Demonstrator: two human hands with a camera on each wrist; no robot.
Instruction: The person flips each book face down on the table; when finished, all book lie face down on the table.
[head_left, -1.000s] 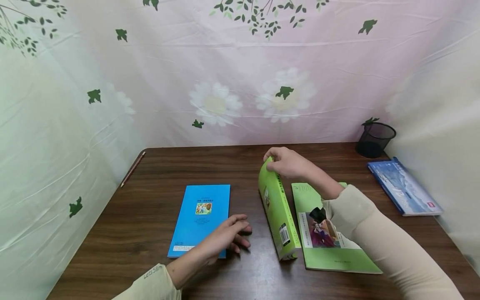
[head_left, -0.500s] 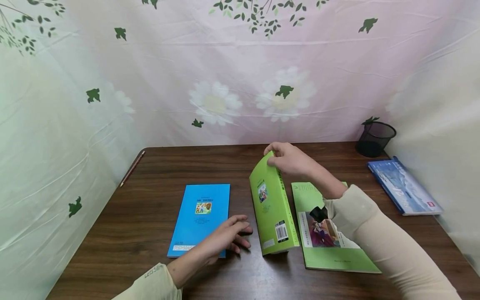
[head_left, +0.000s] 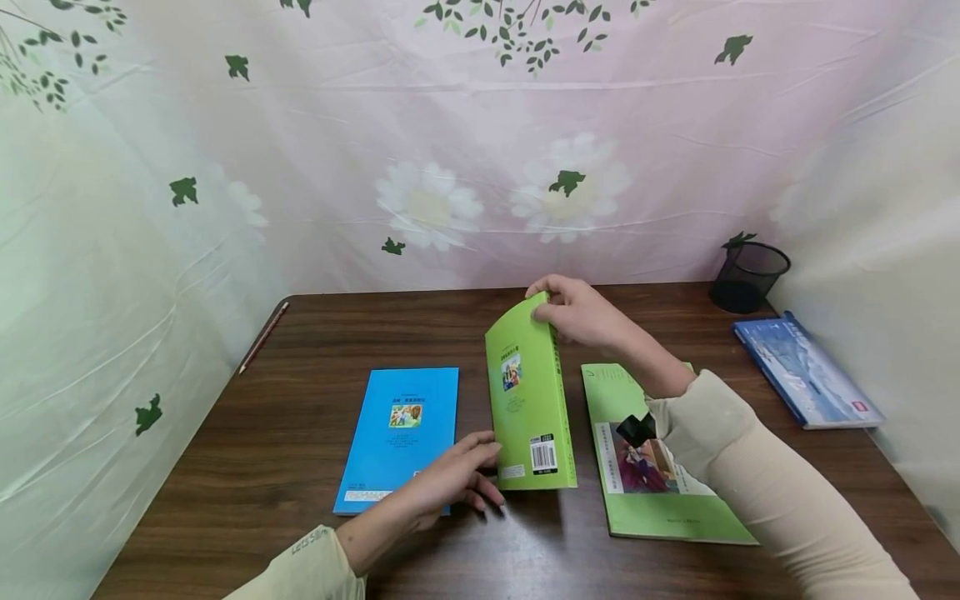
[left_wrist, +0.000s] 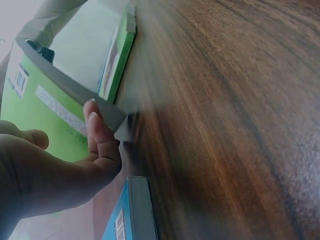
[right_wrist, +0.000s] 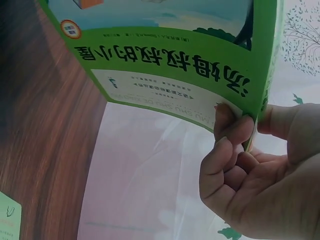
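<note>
My right hand pinches a green book at the top end of its spine, thumb on one cover and fingers on the other. The book is tilted up, and its back cover with a barcode shows in the head view. In the right wrist view, the front cover shows large dark lettering. My left hand has loosely bent fingers right at the book's lower left edge. It overlaps the right side of a blue book lying flat on the table.
A second green book lies flat at right, partly under my right forearm. Farther right are a blue-and-white book and a black mesh pen holder. A pencil lies along the table's left edge. Patterned cloth hangs around the table.
My right hand has raised the green book slightly and brought it left, turning its back cover into view. The book now meets my left fingers, which have barely moved.
</note>
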